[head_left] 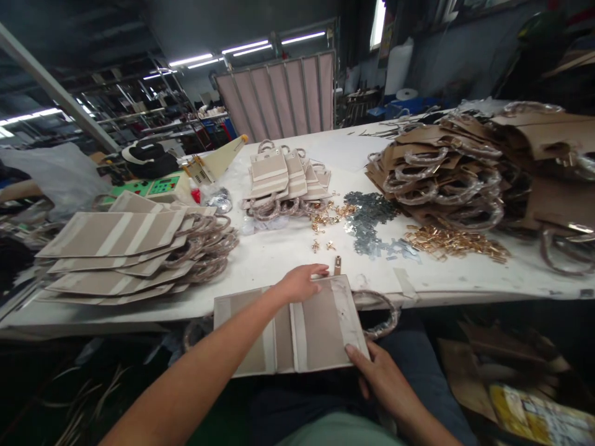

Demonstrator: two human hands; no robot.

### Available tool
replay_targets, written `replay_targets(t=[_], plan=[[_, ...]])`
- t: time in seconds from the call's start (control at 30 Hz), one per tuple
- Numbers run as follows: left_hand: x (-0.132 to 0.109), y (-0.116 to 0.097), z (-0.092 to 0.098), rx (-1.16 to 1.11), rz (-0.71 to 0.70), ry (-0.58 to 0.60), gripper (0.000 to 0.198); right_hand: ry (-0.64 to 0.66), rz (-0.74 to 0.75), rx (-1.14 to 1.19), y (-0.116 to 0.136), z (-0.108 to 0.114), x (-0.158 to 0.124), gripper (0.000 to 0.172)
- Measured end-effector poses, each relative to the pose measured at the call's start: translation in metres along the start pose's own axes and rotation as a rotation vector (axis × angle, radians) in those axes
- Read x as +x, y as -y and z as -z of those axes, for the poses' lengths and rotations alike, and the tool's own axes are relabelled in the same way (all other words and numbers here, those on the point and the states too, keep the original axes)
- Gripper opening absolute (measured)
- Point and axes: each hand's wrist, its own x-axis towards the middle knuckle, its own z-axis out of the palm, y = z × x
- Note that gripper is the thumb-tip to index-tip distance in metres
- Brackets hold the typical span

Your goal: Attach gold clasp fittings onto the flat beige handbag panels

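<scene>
A beige striped bag panel (pixel 297 331) with a wrapped ring handle (pixel 383 313) lies across my lap at the white table's (pixel 288 251) near edge. My left hand (pixel 302 282) rests on the panel's top edge, fingers curled over it. My right hand (pixel 379 375) grips the panel's lower right corner, thumb on top. A small brass fitting (pixel 337 264) lies on the table just beyond my left hand.
A stack of striped panels (pixel 121 248) lies at the left, smaller ones (pixel 286 176) in the middle. Brown panels with wrapped handles (pixel 446 173) are heaped at the right. Gold fittings (pixel 453 241) and grey metal plates (pixel 372 220) are scattered between. Cardboard lies on the floor (pixel 506 371).
</scene>
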Motion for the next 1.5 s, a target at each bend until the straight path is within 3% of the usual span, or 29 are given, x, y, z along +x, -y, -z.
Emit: replay_targets(t=[0.07,0.17,0.27,0.37,0.47,0.53,0.6,0.7,0.8,1.13,1.5], plan=[[-0.015,0.0,-0.017,0.087,0.0,-0.17,0.053,0.019,-0.025,-0.024,0.0,0.001,0.004,0.079],[-0.04,-0.002,-0.045,0.301,-0.115,-0.405,0.036,0.029,-0.046,-0.076,0.002,0.003,0.007,0.082],[-0.054,0.0,-0.068,0.367,-0.216,-0.475,0.035,0.031,-0.036,-0.191,0.005,0.017,0.001,0.081],[-0.056,0.005,-0.078,0.353,-0.228,-0.483,0.038,-0.079,0.105,-0.393,0.013,0.042,-0.012,0.06],[-0.053,0.008,-0.079,0.354,-0.227,-0.464,0.038,-0.234,0.413,-0.59,0.035,0.06,-0.013,0.037],[-0.052,0.008,-0.077,0.362,-0.224,-0.453,0.038,-0.252,0.6,-0.739,0.057,0.061,0.001,0.034],[-0.053,0.006,-0.076,0.377,-0.213,-0.436,0.04,-0.242,0.674,-0.948,0.078,0.055,0.025,0.036],[-0.054,0.004,-0.075,0.398,-0.192,-0.402,0.047,-0.204,0.596,-1.24,0.099,0.044,0.061,0.037],[-0.052,0.004,-0.076,0.413,-0.173,-0.375,0.05,-0.194,0.551,-1.361,0.101,0.042,0.079,0.037],[-0.044,0.003,-0.07,0.452,-0.155,-0.32,0.052,-0.196,0.484,-1.376,0.096,0.046,0.08,0.038],[-0.044,0.005,-0.071,0.549,-0.194,-0.366,0.049,-0.131,0.489,-1.416,0.097,0.043,0.082,0.043]])
